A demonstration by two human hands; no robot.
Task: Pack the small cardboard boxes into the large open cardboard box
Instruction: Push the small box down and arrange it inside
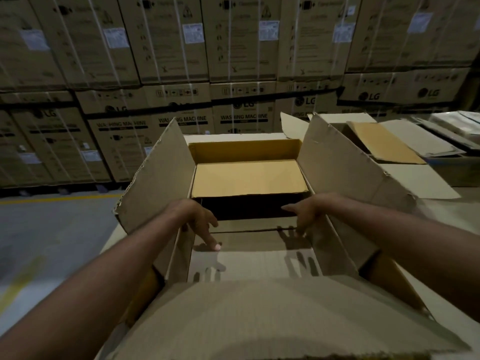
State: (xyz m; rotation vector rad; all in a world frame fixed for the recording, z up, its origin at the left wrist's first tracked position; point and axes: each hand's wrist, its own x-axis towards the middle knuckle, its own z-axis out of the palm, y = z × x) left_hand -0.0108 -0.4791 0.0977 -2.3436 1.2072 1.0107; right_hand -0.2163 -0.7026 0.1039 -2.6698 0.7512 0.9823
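Note:
The large open cardboard box (337, 162) stands in front of me with all its flaps folded out. A small cardboard box (248, 178) with a tan top fills its far half. A second small box (257, 255) lies flat in the near half. My left hand (197, 216) reaches in at that box's far left corner, fingers apart, with one fingertip on its top. At the far right corner is my right hand (302, 213), fingers spread downward at the box's far edge. Neither hand grips anything.
The nearest flap (259, 315) of the large box stretches toward me and hides the table's front. Another open carton with flat cardboard sheets (384, 141) sits at the right. Stacked washing-machine cartons (181, 74) wall off the back. Grey floor with a yellow line (52, 198) lies left.

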